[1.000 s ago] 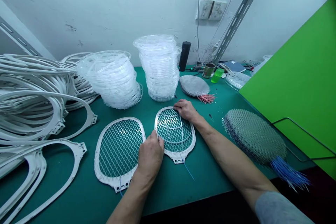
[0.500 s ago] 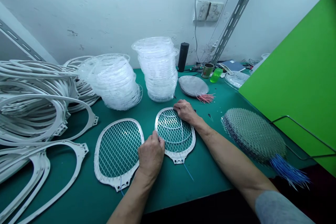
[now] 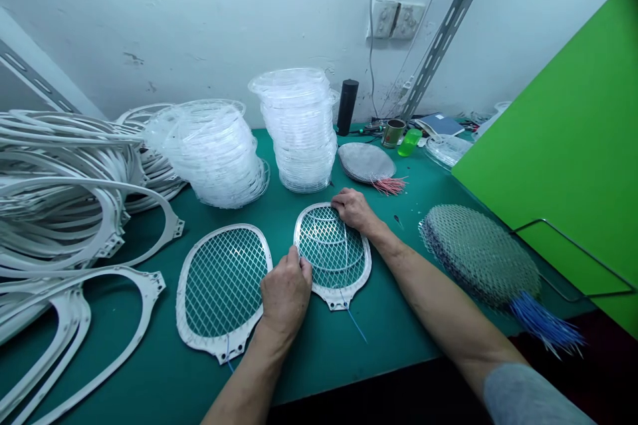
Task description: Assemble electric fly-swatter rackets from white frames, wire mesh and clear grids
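A white oval frame with mesh and a curved grid piece lies flat on the green table, a blue wire trailing from its bottom tab. My left hand is closed on the left rim of this frame. On its top rim, toward the right, my right hand is pinched, fingertips bent down over the edge. Left of my left hand lies a second white frame with mesh, also with a blue wire at its tab. What sits under my fingertips is hidden.
White frames pile up at left. Clear ring stacks stand behind. Grey mesh discs with red wires lie at the back, mesh discs with blue wires at right. A green panel leans beyond.
My right hand has shifted very slightly along the top rim. The view has moved a little; otherwise both hands keep nearly the same places.
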### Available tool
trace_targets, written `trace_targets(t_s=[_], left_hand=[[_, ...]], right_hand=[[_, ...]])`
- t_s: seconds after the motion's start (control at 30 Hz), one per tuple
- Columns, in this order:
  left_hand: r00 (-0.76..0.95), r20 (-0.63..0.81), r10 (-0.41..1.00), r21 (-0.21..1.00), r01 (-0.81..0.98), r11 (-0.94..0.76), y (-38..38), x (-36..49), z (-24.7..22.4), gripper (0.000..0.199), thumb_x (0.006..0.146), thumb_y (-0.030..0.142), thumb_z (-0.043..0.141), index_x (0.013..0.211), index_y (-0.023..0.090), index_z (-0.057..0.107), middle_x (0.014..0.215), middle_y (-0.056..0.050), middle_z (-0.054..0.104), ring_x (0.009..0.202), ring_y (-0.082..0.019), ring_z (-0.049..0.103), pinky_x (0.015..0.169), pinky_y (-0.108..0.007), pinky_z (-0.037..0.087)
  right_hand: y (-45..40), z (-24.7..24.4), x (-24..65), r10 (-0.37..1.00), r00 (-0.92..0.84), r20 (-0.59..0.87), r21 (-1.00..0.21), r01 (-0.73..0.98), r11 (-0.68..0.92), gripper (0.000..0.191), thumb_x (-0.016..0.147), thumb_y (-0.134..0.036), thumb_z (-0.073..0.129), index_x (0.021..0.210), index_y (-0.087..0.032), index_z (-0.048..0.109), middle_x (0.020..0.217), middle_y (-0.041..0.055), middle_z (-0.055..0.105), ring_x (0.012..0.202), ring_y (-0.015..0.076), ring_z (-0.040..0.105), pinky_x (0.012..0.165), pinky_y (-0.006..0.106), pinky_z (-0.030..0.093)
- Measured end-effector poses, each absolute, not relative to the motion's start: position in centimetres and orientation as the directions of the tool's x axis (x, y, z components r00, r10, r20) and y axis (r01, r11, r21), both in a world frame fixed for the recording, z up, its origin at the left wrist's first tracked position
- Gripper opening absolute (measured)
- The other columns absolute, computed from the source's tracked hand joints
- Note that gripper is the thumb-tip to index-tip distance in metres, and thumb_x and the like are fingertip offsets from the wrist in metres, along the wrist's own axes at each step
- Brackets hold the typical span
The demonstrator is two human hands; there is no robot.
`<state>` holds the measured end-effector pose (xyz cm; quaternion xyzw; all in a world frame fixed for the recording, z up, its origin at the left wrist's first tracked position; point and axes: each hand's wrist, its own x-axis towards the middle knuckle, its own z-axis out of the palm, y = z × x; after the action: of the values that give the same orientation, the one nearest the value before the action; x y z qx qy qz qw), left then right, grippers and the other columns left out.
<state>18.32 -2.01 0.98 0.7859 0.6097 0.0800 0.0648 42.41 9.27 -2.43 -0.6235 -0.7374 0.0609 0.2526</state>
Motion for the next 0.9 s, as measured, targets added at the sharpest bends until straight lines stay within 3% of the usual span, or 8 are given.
trace_targets(t_s=[0.23,0.57,0.77,0.9], left_hand=[[0.233,0.044,0.971,0.208,0.949,-0.237,-2.0,18.3,1.1,0.038,0.105,0.028,0.044,0.133,0.011,0.063,0.097,-0.01,0.077,0.078,-0.02,0.073,0.062,-0.026,0.051],[0.25,0.067,0.966,0.183,0.949,-0.258,-1.8,18.4,1.0,0.043,0.104,0.028,0.048,0.143,0.012,0.057,0.094,-0.007,0.076,0.07,-0.019,0.07,0.057,-0.027,0.05],[0.265,0.035,0.964,0.141,0.953,-0.268,-1.8,18.3,1.2,0.041,0.105,0.029,0.047,0.142,0.017,0.06,0.093,-0.006,0.076,0.071,-0.02,0.07,0.058,-0.028,0.05],[0.273,0.02,0.962,0.148,0.951,-0.273,-1.8,18.2,1.3,0.042,0.105,0.029,0.047,0.144,0.017,0.059,0.099,-0.007,0.077,0.076,-0.02,0.072,0.062,-0.028,0.053]], right_hand=[[9.4,-2.5,42.3,0.955,-0.084,0.286,-0.409,0.89,0.201,0.026,0.092,-0.017,0.057,0.086,-0.019,0.083,0.09,0.0082,0.074,0.082,0.0192,0.062,0.079,0.028,0.042],[9.6,-2.6,42.2,0.967,-0.061,0.245,-0.365,0.919,0.151,0.025,0.099,-0.025,0.058,0.099,-0.022,0.082,0.106,0.0061,0.075,0.09,0.0179,0.066,0.083,0.026,0.044],[8.6,-1.3,41.4,0.969,-0.149,0.195,-0.244,0.95,0.195,0.032,0.098,-0.017,0.05,0.087,-0.019,0.079,0.102,0.0101,0.071,0.094,0.0233,0.059,0.085,0.033,0.041],[7.6,0.0,40.6,0.971,-0.206,0.121,-0.098,0.971,0.219,0.028,0.095,-0.014,0.048,0.096,-0.016,0.076,0.109,0.0151,0.066,0.098,0.028,0.054,0.076,0.036,0.042]])
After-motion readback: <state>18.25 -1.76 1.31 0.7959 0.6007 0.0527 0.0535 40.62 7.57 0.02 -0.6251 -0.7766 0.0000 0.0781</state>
